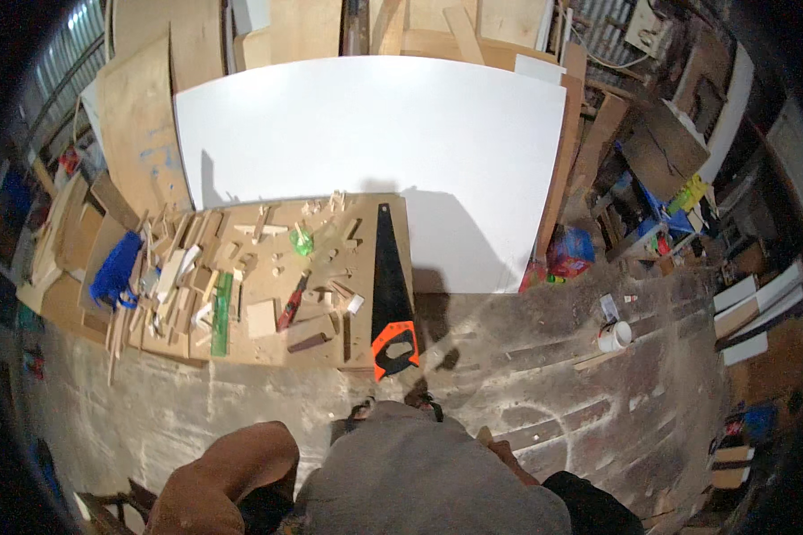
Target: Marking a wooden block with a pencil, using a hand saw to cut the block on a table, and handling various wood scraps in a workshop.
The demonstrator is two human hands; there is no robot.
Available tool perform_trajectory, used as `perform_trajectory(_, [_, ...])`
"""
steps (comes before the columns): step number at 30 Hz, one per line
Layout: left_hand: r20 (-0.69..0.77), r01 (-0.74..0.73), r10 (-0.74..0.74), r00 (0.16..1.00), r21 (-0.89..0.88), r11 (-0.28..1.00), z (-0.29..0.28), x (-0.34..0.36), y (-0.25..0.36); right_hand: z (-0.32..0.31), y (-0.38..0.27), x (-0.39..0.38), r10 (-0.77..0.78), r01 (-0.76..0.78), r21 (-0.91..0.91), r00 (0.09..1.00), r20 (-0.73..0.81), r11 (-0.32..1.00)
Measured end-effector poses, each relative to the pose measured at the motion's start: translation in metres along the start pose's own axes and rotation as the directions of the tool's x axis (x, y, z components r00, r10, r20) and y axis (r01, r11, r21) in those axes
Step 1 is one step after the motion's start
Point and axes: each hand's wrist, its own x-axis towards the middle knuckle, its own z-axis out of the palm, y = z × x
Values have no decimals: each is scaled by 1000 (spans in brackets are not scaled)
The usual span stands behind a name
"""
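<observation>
My bent left arm shows at the lower left, but its hand is hidden below the elbow and beside my grey shirt. At the lower right, my right hand is low beside my body, small and partly hidden. Its fingers look closed, with a small pale tip that I cannot make out at its front. Ahead of me a handsaw with a black blade and an orange-and-black handle lies along the right edge of the low wooden work board. Neither hand touches it.
Wood offcuts, a green strip, a red tool and a green item lie on the board. Behind leans a large white panel. A white tub stands on the concrete floor to the right.
</observation>
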Motion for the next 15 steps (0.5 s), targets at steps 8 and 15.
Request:
perform_trajectory(8, [-615, 271, -4, 789, 341, 900, 9, -65, -39, -82, 12, 100, -89, 196, 143, 836, -542, 970])
perform_trajectory(15, [-472, 854, -715, 517, 347, 388, -29, -129, -137, -266, -309, -33, -523, 712, 430, 700, -485, 555])
